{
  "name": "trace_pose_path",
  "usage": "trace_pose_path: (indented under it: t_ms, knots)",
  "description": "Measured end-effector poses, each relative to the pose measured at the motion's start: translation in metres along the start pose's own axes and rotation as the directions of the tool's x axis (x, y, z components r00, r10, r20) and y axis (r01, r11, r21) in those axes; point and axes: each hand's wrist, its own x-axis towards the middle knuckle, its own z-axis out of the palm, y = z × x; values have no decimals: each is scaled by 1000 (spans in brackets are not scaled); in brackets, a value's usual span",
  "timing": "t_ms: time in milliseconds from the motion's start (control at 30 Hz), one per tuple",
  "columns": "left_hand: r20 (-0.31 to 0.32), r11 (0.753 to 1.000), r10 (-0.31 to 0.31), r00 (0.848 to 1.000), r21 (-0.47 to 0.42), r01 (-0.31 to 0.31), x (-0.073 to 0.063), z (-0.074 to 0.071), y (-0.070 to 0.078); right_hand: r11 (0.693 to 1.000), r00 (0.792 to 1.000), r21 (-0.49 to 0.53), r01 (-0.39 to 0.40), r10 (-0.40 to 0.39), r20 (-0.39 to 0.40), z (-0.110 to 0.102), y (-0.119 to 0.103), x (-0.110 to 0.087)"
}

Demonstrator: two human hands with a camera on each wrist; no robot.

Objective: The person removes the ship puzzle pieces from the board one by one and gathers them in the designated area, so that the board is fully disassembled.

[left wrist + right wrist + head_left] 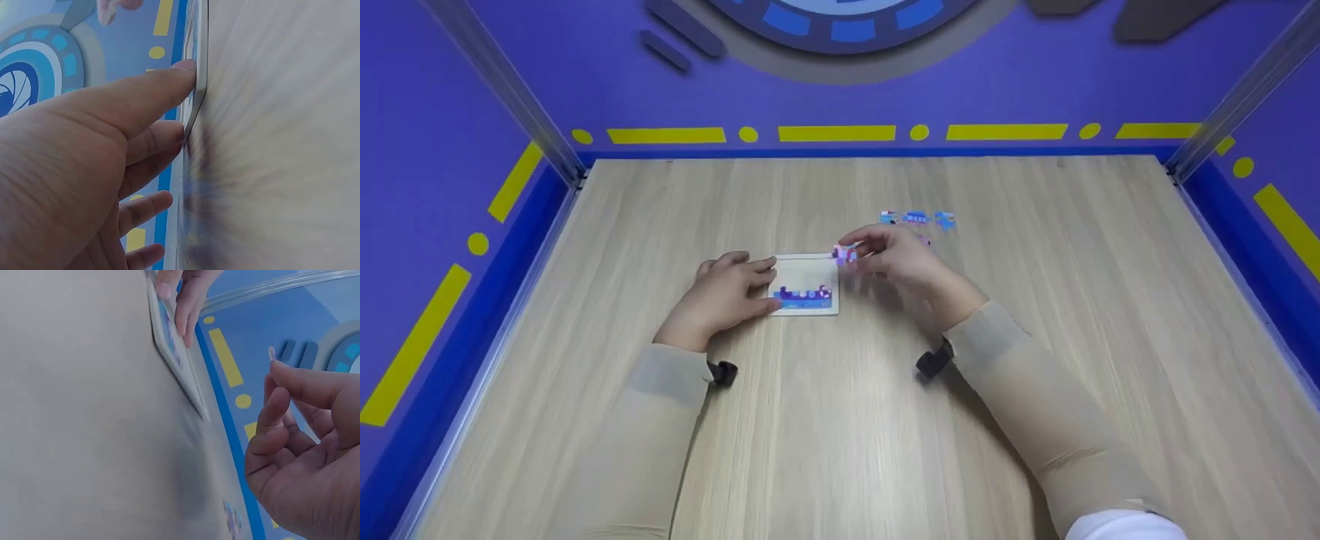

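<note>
A square white puzzle tray (804, 276) lies on the table, its lower part filled with a strip of joined blue and purple puzzle pieces (804, 301). My left hand (725, 294) rests at the tray's left edge; thumb and fingertips touch the frame, as the left wrist view also shows, with the other fingers spread. Just over the tray's upper right corner, my right hand (901, 260) pinches a pink and purple puzzle piece (846, 255) between thumb and finger. In the right wrist view that piece (272, 354) stands edge-on at the fingertips, above the table.
Several loose puzzle pieces (916, 218) lie beyond my right hand, one partly hidden behind it. The wooden table (840, 420) is bounded by a blue back wall (840, 105) and side walls.
</note>
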Motion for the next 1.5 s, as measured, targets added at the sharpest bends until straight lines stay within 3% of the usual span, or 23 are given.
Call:
trace_pose_path:
  t_ms: [267,600,933,1333,1500]
  knots:
    - [-2,1000,-9,1000,-3,9,0,0,1,1000,1000,-15,15,-15,-24,-41,15,-14]
    - [8,1000,-7,1000,-12,7,0,1,-1,993,993,105,-49,60,-105,-78,29,-27]
    - [-4,1000,0,1000,-11,0,0,1,-1,984,984,175,-21,51,-171,-100,37,-36]
    - [-4,1000,-4,1000,-13,4,-2,-1,1,974,969,217,-57,107,-224,-120,49,-36]
    - [2,1000,-18,1000,-23,18,-1,-1,2,979,964,189,-80,124,-236,-125,53,-34]
